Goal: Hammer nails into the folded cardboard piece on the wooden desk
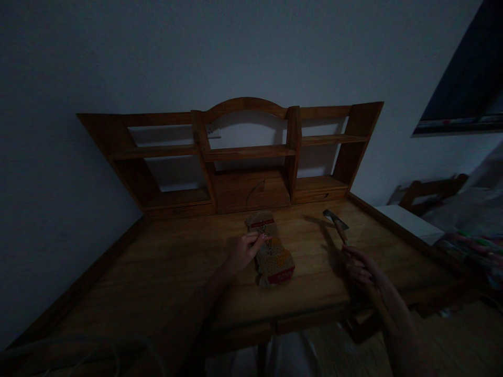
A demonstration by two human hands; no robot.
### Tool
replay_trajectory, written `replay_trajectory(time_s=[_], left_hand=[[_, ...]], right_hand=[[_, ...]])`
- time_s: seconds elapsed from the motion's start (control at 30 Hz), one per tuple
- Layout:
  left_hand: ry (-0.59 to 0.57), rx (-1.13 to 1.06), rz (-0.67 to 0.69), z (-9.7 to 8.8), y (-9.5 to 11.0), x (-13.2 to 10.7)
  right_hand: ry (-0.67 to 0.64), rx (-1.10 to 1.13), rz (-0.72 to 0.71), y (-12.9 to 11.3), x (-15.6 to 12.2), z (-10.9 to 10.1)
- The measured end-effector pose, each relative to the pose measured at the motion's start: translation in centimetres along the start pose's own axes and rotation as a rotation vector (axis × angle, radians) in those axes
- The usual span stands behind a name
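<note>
My right hand point(359, 267) is wrapped round the wooden handle of a hammer point(338, 226). Its metal head is raised above the right part of the desk top and casts a shadow to the left. My left hand point(247, 248) is over a piece of brown cardboard point(278, 257) with red bands and orange print. Thumb and forefinger are pinched together there; whatever small thing is between them is too dim to make out. Thin dark lines show on the cardboard around the fingertips, and I cannot tell if they are nails or print.
A wooden desk point(157, 272) carries a shelf unit point(251, 153) along its back, against the wall. Raised wooden edges run along both sides. To the right stand a white surface point(408, 222) and a wooden chair back point(432, 191). The room is dim.
</note>
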State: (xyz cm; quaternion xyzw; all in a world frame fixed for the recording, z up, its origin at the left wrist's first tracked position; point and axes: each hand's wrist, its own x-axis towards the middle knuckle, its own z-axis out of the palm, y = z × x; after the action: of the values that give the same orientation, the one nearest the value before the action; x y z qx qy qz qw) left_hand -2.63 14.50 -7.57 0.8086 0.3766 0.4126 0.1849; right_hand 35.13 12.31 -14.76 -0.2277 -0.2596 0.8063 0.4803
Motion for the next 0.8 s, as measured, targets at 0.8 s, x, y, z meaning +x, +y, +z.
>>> replay_trajectory(time_s=[0.8], left_hand=[[-0.04, 0.061, 0.047, -0.08, -0.19, -0.09]], right_hand=[[0.057, 0.065, -0.045, 0.28, -0.28, -0.55]])
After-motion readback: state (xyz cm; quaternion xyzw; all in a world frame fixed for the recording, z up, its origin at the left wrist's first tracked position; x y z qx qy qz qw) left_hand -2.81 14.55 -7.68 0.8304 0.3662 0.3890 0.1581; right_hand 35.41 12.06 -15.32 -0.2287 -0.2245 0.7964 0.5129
